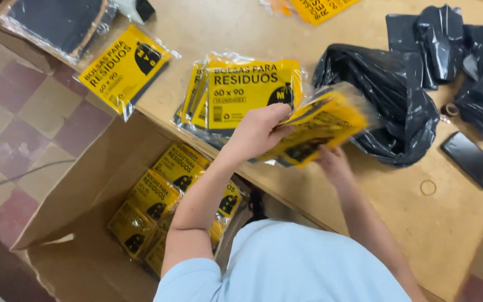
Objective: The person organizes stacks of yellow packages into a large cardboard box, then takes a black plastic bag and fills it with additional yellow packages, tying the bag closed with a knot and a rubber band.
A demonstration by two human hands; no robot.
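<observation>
Above wooden table (420, 223), left hand (258, 131) fingers closed on yellow packet (320, 126), right hand (334, 163) beneath, grip unclear.

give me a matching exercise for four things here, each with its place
Things:
1. phone
2. rubber band
3. packs in the cardboard box
4. pack held in both hands

Places:
A. on the floor beside the table, lower left
B. flat on the table, far right
C. above the table edge, in the middle
D. on the table, nearer the person than the phone

Pairs: 1-B, 2-D, 3-A, 4-C
</observation>
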